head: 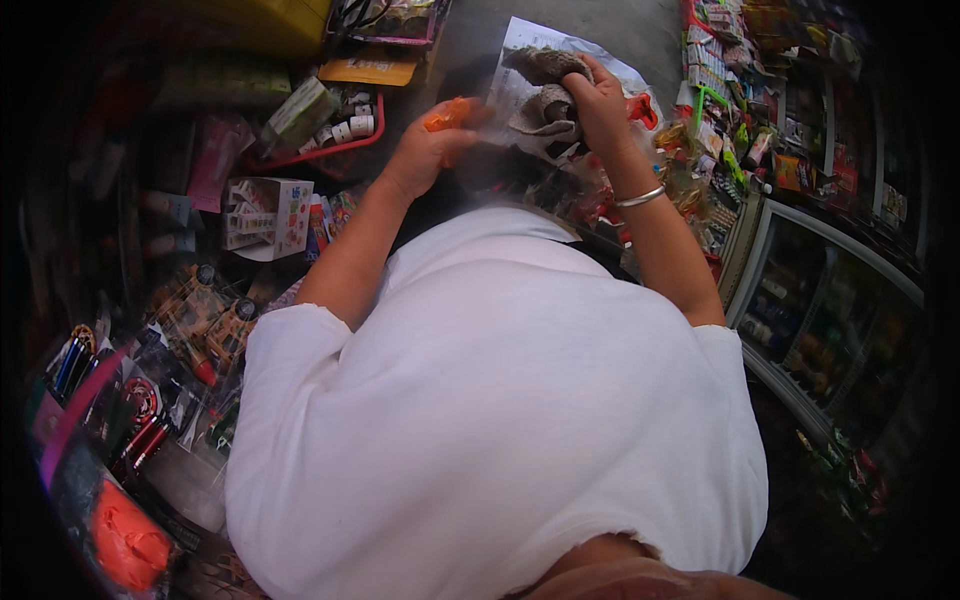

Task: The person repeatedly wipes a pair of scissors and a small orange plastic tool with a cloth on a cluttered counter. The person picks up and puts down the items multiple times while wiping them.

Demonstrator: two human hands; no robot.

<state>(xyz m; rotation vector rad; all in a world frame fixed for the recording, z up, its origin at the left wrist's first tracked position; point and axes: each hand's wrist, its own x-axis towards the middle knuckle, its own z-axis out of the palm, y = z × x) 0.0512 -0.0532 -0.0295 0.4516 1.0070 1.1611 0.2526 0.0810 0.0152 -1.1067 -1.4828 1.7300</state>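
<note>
At the upper middle, my right hand [601,101] grips a bunched grey-brown cloth [551,109] with frayed-looking edges. A metal bangle [640,198] circles that wrist. My left hand [431,146], a little lower and to the left, is closed around a small crinkled orange packet [450,114]; its fingers are blurred. Behind the cloth lies a white printed plastic bag [521,56], with a red piece [642,111] beside its right edge. Under my hands, loose clear and red wrappers [592,202] are partly hidden by my forearm and shirt.
A red-rimmed tray [379,124] of small white rolls stands at left, above an opened white carton [281,217]. Bagged toy vehicles [217,307] and pens [71,364] crowd the lower left. On the right are packed shelves [720,67] and a glass-fronted cooler [825,307].
</note>
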